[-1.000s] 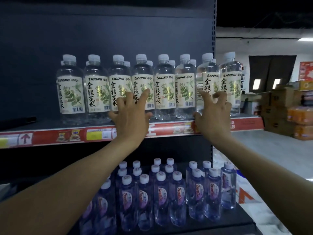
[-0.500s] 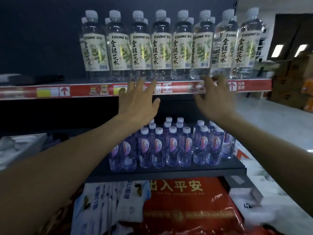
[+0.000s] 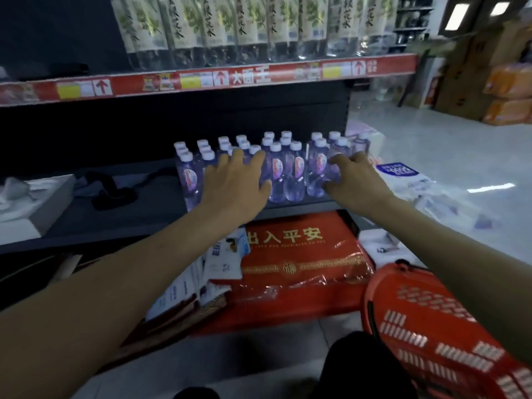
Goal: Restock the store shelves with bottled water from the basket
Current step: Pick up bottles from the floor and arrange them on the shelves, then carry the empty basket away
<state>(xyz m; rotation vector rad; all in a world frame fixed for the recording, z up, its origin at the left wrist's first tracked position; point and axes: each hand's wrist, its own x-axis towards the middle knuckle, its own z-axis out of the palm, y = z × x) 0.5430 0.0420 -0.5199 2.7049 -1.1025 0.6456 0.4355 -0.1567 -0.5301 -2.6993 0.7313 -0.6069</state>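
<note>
Both your arms are stretched out toward the lower dark shelf [image 3: 121, 226], where the cluster of small clear bottles with white caps and purple-tinted labels [image 3: 290, 174] stands upright in tight rows. Your left hand [image 3: 236, 182] sits flat in front of the left half of that cluster, back of the hand up, fingers [image 3: 230, 159] spread apart and reaching up against the front bottles, with nothing gripped. Your right hand [image 3: 355, 180] is at the right end of the cluster, fingers [image 3: 338, 160] curled loosely and resting against the outermost front bottles; from this angle I can't tell whether it's actually clamped on one or just touching.

The tall clear bottles with cream leaf-print labels [image 3: 247, 27] are lined up on the upper shelf with the red price strip [image 3: 218, 79], well above both hands.

The red plastic slotted basket [image 3: 431, 335] is on the floor at your lower right, under your right forearm, well apart from both hands. A red plastic-wrapped mat with gold characters [image 3: 296, 266] lies under the lower shelf, between your arms.
</note>
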